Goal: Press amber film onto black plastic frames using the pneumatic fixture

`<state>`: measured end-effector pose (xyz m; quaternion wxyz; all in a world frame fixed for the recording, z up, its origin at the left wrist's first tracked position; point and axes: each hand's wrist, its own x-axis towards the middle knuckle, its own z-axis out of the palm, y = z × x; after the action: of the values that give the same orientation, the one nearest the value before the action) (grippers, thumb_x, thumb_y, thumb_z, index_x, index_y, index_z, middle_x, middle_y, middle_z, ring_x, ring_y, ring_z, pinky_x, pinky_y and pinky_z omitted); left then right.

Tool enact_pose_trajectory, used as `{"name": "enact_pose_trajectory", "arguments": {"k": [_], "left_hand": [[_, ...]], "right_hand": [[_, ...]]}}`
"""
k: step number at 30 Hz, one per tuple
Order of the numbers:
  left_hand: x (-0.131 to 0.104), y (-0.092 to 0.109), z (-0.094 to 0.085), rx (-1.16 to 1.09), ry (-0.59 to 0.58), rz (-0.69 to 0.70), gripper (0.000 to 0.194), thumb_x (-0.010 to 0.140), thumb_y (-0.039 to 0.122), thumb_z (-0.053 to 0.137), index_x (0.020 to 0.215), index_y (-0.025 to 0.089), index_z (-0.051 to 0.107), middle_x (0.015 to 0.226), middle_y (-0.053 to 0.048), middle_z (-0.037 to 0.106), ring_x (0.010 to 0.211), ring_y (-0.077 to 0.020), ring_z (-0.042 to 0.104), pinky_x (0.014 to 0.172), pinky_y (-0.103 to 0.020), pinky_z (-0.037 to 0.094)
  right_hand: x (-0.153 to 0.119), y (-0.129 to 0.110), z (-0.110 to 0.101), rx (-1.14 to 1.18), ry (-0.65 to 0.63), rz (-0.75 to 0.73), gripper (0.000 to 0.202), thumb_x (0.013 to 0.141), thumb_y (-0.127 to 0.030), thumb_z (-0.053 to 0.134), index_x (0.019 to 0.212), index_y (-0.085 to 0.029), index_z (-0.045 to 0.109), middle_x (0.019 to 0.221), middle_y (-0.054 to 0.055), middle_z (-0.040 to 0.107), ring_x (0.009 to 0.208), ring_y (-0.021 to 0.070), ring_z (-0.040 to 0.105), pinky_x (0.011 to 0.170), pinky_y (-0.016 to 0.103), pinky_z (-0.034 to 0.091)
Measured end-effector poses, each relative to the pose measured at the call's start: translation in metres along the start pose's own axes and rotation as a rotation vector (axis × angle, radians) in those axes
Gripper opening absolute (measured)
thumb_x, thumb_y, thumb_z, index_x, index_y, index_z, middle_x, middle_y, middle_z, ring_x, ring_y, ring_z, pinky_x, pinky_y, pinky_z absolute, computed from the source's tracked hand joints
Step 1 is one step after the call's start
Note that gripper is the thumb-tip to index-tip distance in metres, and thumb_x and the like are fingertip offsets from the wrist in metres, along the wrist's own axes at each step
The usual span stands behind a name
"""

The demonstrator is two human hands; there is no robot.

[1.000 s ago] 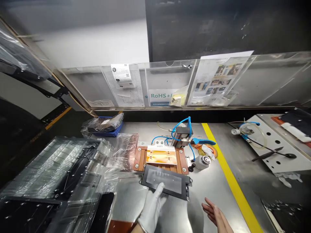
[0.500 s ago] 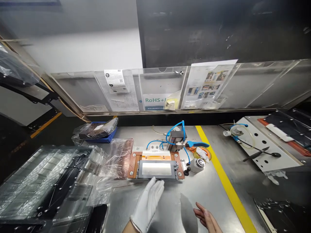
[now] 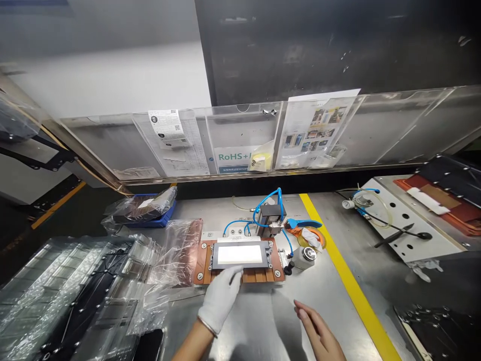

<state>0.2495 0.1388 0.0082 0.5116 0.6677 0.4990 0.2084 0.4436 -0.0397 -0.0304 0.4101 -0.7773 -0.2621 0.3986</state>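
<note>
A dark frame [image 3: 240,265] with a bright white rectangular panel [image 3: 239,254] lies on a brown fixture [image 3: 200,258] in the middle of the bench. My left hand [image 3: 221,296], in a white glove, is at the frame's front edge, fingertips touching or just over it; whether they grip it cannot be made out. My right hand [image 3: 315,328], bare, hovers over the metal bench at the lower right, fingers apart and holding nothing. Behind the fixture stands a black block [image 3: 271,215] with blue air tubes [image 3: 257,205].
Clear plastic trays [image 3: 48,286] and a plastic bag [image 3: 180,250] lie left. A blue bin [image 3: 165,216] stands behind them. To the right are a metal bottle [image 3: 305,256], an orange tape roll [image 3: 320,239], blue-handled pliers [image 3: 306,223] and a white fixture box [image 3: 398,220].
The frame has moved back on the fixture, baring its brown front edge. My left hand has moved forward with its fingers more bent. My right hand has shifted slightly left and forward.
</note>
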Motion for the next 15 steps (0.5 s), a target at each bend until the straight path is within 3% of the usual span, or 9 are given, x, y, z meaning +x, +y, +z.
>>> {"name": "enact_pose_trajectory", "arguments": {"k": [4, 7, 11, 13, 15], "left_hand": [[0.017, 0.000, 0.005, 0.603, 0.063, 0.428, 0.048, 0.087, 0.026, 0.054, 0.134, 0.017, 0.053, 0.138, -0.014, 0.056, 0.133, -0.0336, 0.045, 0.112, -0.057, 0.033], [0.026, -0.010, 0.015, 0.920, 0.077, 0.513, 0.057, 0.088, 0.028, 0.053, 0.142, 0.012, 0.043, 0.148, -0.016, 0.044, 0.138, -0.0357, 0.037, 0.112, -0.058, 0.032], [0.031, -0.020, 0.017, 1.016, 0.118, 0.568, 0.058, 0.091, 0.036, 0.049, 0.142, 0.010, 0.042, 0.146, -0.017, 0.047, 0.136, -0.0331, 0.041, 0.111, -0.052, 0.035], [0.030, -0.021, 0.009, 0.977, 0.136, 0.625, 0.057, 0.091, 0.039, 0.048, 0.139, 0.009, 0.046, 0.142, -0.018, 0.051, 0.133, -0.0343, 0.044, 0.110, -0.052, 0.037], [0.028, -0.025, -0.009, 0.895, 0.218, 0.615, 0.053, 0.091, 0.040, 0.046, 0.134, 0.010, 0.051, 0.140, -0.018, 0.053, 0.134, -0.0387, 0.042, 0.111, -0.056, 0.033]], "right_hand": [[0.040, -0.015, -0.006, -0.322, 0.050, -0.303, 0.049, 0.091, -0.056, 0.038, 0.125, -0.027, 0.058, 0.128, 0.011, 0.060, 0.106, 0.0240, 0.066, 0.085, 0.037, 0.057], [0.067, -0.033, -0.003, -0.540, 0.063, -0.444, 0.046, 0.096, -0.045, 0.033, 0.133, -0.022, 0.049, 0.140, 0.014, 0.050, 0.123, 0.0261, 0.055, 0.097, 0.043, 0.052], [0.083, -0.059, 0.002, -0.658, 0.019, -0.472, 0.038, 0.092, -0.033, 0.046, 0.125, -0.017, 0.057, 0.133, 0.016, 0.057, 0.122, 0.0333, 0.055, 0.099, 0.053, 0.047], [0.080, -0.073, 0.000, -0.723, 0.023, -0.447, 0.032, 0.091, -0.027, 0.050, 0.118, -0.015, 0.061, 0.126, 0.018, 0.062, 0.115, 0.0356, 0.058, 0.094, 0.055, 0.048], [0.073, -0.084, -0.005, -0.773, 0.020, -0.423, 0.026, 0.091, -0.023, 0.051, 0.112, -0.016, 0.064, 0.118, 0.016, 0.066, 0.108, 0.0317, 0.062, 0.091, 0.051, 0.049]]}}
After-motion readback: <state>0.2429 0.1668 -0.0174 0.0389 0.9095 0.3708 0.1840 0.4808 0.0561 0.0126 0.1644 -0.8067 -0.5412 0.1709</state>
